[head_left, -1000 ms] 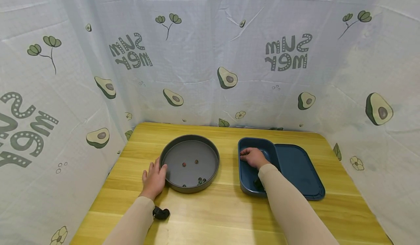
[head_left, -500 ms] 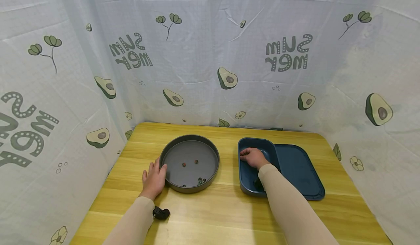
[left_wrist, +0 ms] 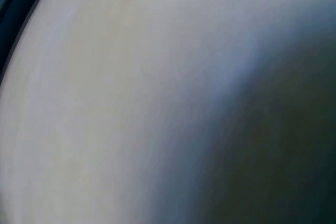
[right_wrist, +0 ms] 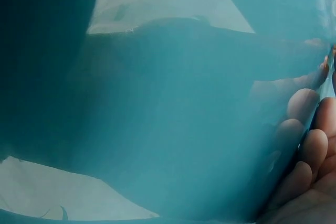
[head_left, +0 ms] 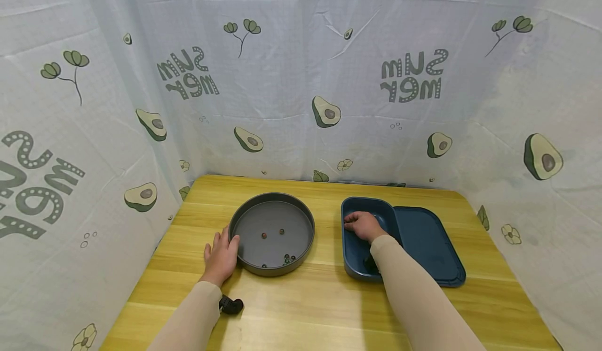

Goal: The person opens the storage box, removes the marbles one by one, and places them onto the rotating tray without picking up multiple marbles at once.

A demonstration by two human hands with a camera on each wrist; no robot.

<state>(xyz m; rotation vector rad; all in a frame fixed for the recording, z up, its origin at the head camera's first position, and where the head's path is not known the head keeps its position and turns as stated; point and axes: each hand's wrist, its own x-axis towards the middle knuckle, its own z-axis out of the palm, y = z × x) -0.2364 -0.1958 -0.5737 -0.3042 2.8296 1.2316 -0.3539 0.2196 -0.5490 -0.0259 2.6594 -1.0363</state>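
A round dark grey pan (head_left: pixel 273 215) stands left of centre. Two reddish beads (head_left: pixel 264 235) lie on its floor, and several dark greenish ones (head_left: pixel 287 259) gather near its front edge. My left hand (head_left: pixel 221 259) rests against the pan's left side, fingers spread outside and thumb at the rim. My right hand (head_left: pixel 366 226) reaches into a deep blue box (head_left: pixel 357 246), fingertips at its left inner wall. In the right wrist view, curled fingers (right_wrist: pixel 315 148) lie against the glossy wall, which mirrors them; I cannot tell whether a bead is between the fingertips.
A flat blue lid (head_left: pixel 425 236) lies right of the box, against its side. A black wrist camera (head_left: pixel 230 305) hangs at my left cuff. The wooden table (head_left: pixel 324 309) is bordered by a printed white curtain (head_left: pixel 282 79) behind and beside it. The left wrist view is blurred.
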